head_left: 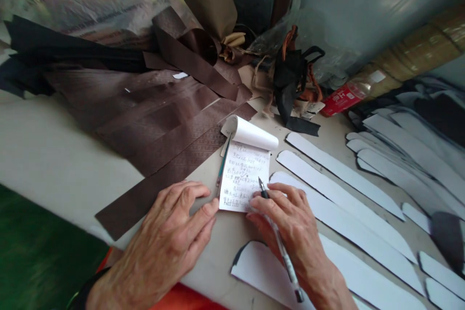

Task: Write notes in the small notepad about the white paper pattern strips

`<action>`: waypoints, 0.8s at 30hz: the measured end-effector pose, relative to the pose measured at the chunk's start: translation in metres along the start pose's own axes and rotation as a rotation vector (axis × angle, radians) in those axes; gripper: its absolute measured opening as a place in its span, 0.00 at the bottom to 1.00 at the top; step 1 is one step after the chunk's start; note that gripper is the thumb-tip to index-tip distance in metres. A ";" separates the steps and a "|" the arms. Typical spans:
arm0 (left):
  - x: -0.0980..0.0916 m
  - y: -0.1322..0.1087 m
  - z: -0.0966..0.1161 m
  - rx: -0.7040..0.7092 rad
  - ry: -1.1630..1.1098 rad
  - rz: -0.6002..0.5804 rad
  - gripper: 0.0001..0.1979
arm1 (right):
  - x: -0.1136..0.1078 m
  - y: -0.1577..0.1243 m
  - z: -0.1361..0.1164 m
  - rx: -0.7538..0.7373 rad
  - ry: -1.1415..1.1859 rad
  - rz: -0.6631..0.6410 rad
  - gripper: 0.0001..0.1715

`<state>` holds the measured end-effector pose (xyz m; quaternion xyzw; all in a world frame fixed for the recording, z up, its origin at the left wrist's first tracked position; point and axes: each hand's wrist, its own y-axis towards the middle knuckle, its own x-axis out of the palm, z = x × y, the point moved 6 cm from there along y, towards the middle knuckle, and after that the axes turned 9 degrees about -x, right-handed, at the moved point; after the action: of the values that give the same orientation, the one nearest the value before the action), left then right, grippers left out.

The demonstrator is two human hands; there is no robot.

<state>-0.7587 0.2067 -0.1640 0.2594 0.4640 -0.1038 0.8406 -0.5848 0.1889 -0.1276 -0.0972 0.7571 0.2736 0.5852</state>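
Observation:
A small notepad [247,174] lies on the table, its top pages rolled back and the open page covered in handwriting. My right hand [290,223] is closed around a clear-barrelled pen [279,242], whose tip hovers over or rests on the page; contact cannot be made out. My left hand [174,232] rests on the table with fingers apart and slightly bent, a fingertip by the pad's lower left corner. Along the pad's left edge lies a second, teal writing tool [222,162]. Beneath my right wrist is a white rounded piece with a dark edge [257,266].
Brown strips [163,135] overlap left of the pad, with black material [80,53] behind. Long white pieces [348,203] with dark edges fan out at right, beside a stack [410,145]. A red-labelled bottle [345,97] lies at the back near black straps [290,77].

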 end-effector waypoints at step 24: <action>0.001 0.000 0.001 0.023 0.021 0.002 0.11 | 0.008 -0.007 -0.008 0.001 0.137 0.298 0.14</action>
<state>-0.7577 0.2060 -0.1649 0.2707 0.4712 -0.1056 0.8328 -0.5911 0.1805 -0.1359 -0.0021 0.8016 0.3494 0.4851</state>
